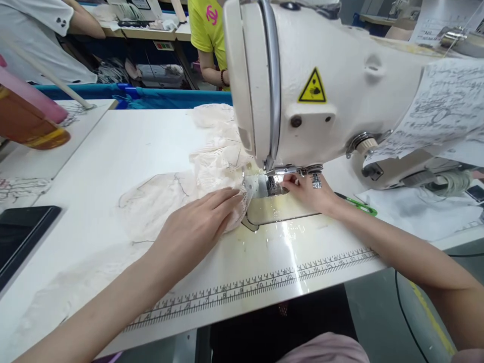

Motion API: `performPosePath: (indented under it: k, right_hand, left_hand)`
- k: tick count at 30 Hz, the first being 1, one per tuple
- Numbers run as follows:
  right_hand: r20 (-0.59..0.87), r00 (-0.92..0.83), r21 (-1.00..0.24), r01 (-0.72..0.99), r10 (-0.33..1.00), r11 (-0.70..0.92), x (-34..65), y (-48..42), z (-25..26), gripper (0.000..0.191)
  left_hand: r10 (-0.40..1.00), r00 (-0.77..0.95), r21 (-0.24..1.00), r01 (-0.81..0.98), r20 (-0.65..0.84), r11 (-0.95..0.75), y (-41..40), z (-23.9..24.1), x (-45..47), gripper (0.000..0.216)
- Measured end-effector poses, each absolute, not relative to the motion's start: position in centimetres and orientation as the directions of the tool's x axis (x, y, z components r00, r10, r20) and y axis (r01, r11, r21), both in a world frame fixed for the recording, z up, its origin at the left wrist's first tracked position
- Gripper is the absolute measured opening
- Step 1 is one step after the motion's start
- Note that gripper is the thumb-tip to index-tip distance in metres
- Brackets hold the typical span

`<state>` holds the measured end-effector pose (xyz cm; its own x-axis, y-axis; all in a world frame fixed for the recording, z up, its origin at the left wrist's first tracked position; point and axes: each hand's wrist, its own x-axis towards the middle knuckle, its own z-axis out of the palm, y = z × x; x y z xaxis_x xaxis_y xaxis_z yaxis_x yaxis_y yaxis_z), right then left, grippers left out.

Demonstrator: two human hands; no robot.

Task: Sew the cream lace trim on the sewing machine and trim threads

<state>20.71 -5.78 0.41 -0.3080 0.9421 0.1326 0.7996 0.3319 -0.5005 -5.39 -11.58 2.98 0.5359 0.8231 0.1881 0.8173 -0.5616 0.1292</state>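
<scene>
White lace-edged fabric (217, 174) lies gathered on the table, left of the needle area of a sewing machine (321, 91). Resting on its near right edge, my left hand (200, 217) has its fingers stretched out and close together. My right hand (308, 191) is at the right side of the presser foot (274, 184), with thumb and fingertips pinched together. Whatever those fingertips hold, if anything, is too small to make out. Dark loose threads show on the fabric. Green-handled snippers (357, 204) lie just behind my right wrist.
A printed ruler (260, 286) runs along the table's front edge. A black phone (22, 237) lies at far left, below an amber-and-pink bottle (34, 118). Handwritten paper (434, 111) hangs on the machine. White cloth (423, 212) lies right. Two people are beyond the table.
</scene>
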Motion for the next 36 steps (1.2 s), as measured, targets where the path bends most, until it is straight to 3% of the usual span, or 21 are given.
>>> performPosePath:
  k: [4, 8, 12, 16, 27, 32, 36]
  right_hand:
    - [0.160, -0.324, -0.478, 0.801, 0.932, 0.360, 20.8, -5.7, 0.7, 0.020]
    - [0.226, -0.360, -0.408, 0.809, 0.905, 0.424, 20.7, -5.5, 0.5, 0.027]
    - [0.235, -0.364, -0.332, 0.841, 0.901, 0.427, 20.8, -5.5, 0.4, 0.031]
    - [0.228, -0.339, -0.343, 0.849, 0.913, 0.401, 20.8, -5.5, 0.3, 0.028]
    - [0.250, -0.339, -0.320, 0.855, 0.907, 0.408, 21.0, -5.2, -0.2, 0.021]
    - [0.219, -0.353, -0.298, 0.863, 0.909, 0.407, 21.0, -5.3, 0.1, 0.021]
    - [0.236, -0.347, -0.363, 0.835, 0.908, 0.413, 21.1, -5.3, 0.1, 0.022]
  left_hand:
    - [0.771, 0.623, 0.146, 0.757, 0.131, -0.636, -11.4, 1.8, -6.3, 0.048]
    - [0.726, 0.678, 0.069, 0.724, 0.117, -0.687, -10.4, 1.4, -5.3, 0.052]
    - [0.750, 0.652, 0.001, 0.755, 0.109, -0.656, -8.3, 1.1, -3.2, 0.052]
    - [0.781, 0.616, -0.035, 0.787, 0.101, -0.616, -6.0, 0.6, -1.3, 0.053]
    - [0.856, 0.499, 0.011, 0.863, 0.134, -0.505, -4.4, 0.6, 2.3, 0.065]
    - [0.819, 0.534, 0.037, 0.832, 0.209, -0.553, -7.6, 2.4, 0.5, 0.052]
    - [0.735, 0.645, 0.057, 0.742, 0.208, -0.667, -10.4, 1.9, -1.1, 0.045]
